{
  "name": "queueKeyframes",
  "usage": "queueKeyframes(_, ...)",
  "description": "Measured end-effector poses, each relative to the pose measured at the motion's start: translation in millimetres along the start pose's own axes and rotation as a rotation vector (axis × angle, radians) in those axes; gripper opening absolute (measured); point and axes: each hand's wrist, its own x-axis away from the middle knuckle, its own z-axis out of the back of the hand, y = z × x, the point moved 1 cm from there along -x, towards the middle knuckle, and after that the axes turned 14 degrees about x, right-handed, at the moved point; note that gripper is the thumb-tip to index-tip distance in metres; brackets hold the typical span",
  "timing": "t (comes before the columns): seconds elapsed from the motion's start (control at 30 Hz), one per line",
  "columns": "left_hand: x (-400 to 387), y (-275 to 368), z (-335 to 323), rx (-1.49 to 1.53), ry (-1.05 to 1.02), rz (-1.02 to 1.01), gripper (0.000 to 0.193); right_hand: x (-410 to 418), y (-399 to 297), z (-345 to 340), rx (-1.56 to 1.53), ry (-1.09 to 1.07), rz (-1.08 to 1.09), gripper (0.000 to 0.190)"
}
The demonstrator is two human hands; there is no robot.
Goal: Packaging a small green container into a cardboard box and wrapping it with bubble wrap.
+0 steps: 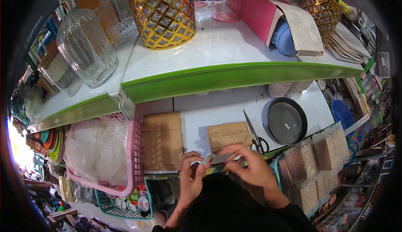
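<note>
My left hand (192, 177) grips a small roll of tape (208, 161) between thumb and fingers, close to the shelf's front edge. To its right, my right hand (251, 169) is raised with the fingers apart and slightly blurred; I see nothing held in it. Just beyond both hands lies a small brown cardboard box (229, 134) on the white shelf, its near right corner hidden by my right fingers. A pair of black-handled scissors (257, 135) rests beside the box, blades pointing away from me.
Right of the scissors sits a round dark baking pan (286, 122). Flattened cardboard (161, 140) lies left, beside a pink basket (135, 156) of bubble wrap. Bubble-wrapped packages (314, 166) fill a crate at right. A green-edged upper shelf (220, 79) overhangs, bearing glass jars (86, 49) and a gold-patterned container (163, 18).
</note>
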Motion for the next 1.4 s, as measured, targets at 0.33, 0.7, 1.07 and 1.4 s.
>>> queueKeyframes(0.33, -1.8, -2.8, 13.0, 0.167, 0.011, 0.044, 0.007, 23.0, 110.2, 30.2, 0.843, 0.386, -0.503, 0.032)
queueKeyframes(0.7, -12.6, -2.5, 15.6, 0.408, 0.045, 0.146, 0.009, 32.8, 117.5, 55.7, 0.598, 0.217, -0.625, 0.044)
queueKeyframes(1.07, -16.0, -2.3, 16.7, 0.444, 0.062, 0.182, 0.010, 52.8, 1.9, 72.6, 0.444, 0.167, -0.186, 0.053)
queueKeyframes(1.4, -12.7, -1.6, 15.0, 0.481, 0.087, 0.158, 0.009, 36.7, -11.1, 56.2, 0.795, -0.092, 0.024, 0.054)
